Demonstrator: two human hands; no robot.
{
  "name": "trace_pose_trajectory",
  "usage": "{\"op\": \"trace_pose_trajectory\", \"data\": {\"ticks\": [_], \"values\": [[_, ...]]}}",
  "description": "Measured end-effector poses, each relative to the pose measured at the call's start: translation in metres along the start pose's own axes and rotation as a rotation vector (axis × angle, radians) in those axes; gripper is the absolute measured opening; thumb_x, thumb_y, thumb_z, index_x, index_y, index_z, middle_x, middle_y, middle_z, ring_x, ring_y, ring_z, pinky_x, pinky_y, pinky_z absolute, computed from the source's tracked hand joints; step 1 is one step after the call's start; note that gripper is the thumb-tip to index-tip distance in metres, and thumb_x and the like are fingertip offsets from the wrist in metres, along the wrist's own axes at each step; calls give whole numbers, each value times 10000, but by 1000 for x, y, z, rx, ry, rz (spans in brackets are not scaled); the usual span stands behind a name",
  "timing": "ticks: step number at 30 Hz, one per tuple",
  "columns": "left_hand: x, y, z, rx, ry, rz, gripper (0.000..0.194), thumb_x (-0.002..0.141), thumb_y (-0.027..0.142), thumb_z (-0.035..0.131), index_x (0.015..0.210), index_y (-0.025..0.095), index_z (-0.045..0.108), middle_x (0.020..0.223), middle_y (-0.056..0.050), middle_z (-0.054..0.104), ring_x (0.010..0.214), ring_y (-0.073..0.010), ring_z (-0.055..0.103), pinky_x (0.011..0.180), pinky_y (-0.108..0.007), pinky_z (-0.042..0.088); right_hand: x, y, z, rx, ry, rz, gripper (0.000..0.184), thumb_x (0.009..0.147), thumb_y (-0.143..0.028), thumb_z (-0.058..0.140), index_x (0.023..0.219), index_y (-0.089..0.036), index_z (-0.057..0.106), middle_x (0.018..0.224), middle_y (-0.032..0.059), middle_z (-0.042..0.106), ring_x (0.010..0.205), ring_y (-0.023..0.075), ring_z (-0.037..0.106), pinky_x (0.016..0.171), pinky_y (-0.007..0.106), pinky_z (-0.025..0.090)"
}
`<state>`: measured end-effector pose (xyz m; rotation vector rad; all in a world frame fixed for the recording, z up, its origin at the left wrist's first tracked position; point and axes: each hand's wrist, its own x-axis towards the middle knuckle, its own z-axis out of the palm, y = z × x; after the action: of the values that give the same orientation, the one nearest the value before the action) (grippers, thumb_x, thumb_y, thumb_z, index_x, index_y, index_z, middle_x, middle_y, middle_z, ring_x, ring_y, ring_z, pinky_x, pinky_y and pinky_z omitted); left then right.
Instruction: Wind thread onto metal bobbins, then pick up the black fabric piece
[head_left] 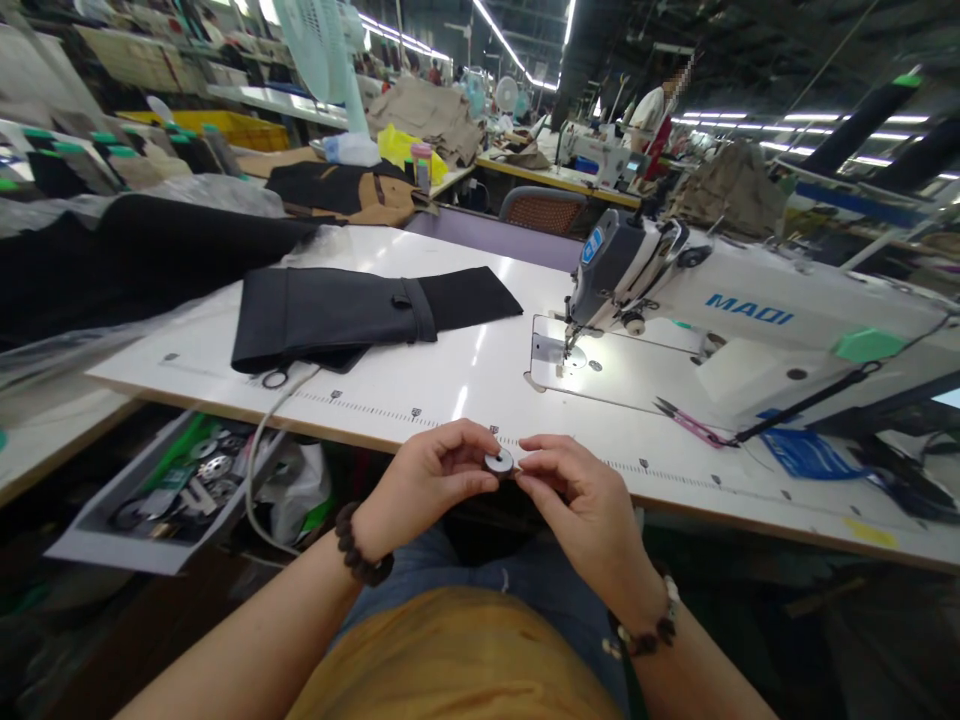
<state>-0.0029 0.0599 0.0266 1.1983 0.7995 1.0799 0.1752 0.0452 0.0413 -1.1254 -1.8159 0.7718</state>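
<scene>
My left hand (433, 472) and my right hand (581, 500) meet at the front edge of the white sewing table (465, 375). Both pinch a small round metal bobbin (499, 462) between their fingertips, just above my lap. A white MAQI sewing machine (720, 320) stands on the right of the table, its needle over the metal plate (559, 355). Folded black fabric pieces (352, 312) lie on the left half of the table, with scissor handles (274, 379) showing under their edge.
Pink thread snips (686, 420) lie by the machine base. An open drawer (176, 490) of metal parts hangs under the table's left end. More black cloth (112, 260) is heaped at left. Another person (656, 115) sits at a far station.
</scene>
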Motion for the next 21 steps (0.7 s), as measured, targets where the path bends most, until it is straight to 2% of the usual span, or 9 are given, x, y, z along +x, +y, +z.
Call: {"op": "trace_pose_trajectory", "data": {"ticks": [5,13,17,21], "values": [[-5,-4,-4,-191,-21,-116,229,656,177,709,856,138,605,770,-17,630,684,-96,585,672,-219,488,1,-5,0,-135,16,-86,148,784,-103,524,794,-210,625,900,47,620,835,174,586,744,287,480],[-6,-9,-3,-364,12,-138,279,616,254,762,827,136,623,835,-50,662,721,-132,621,688,-248,521,0,-9,1,-136,-13,-95,144,791,-104,497,787,-203,602,897,53,614,828,173,583,733,283,476],[-6,-9,-2,-439,-8,-158,246,646,228,744,854,152,638,871,-36,665,727,-116,624,712,-230,511,-2,-12,0,-110,-28,-85,141,798,-99,490,798,-197,591,915,51,605,805,154,578,691,248,471],[-6,-12,1,-444,-41,-146,333,619,176,762,919,153,620,828,-19,658,738,-91,608,718,-183,481,-2,-15,0,-89,-34,-83,128,798,-97,480,789,-189,569,894,44,599,776,145,564,661,240,453]]}}
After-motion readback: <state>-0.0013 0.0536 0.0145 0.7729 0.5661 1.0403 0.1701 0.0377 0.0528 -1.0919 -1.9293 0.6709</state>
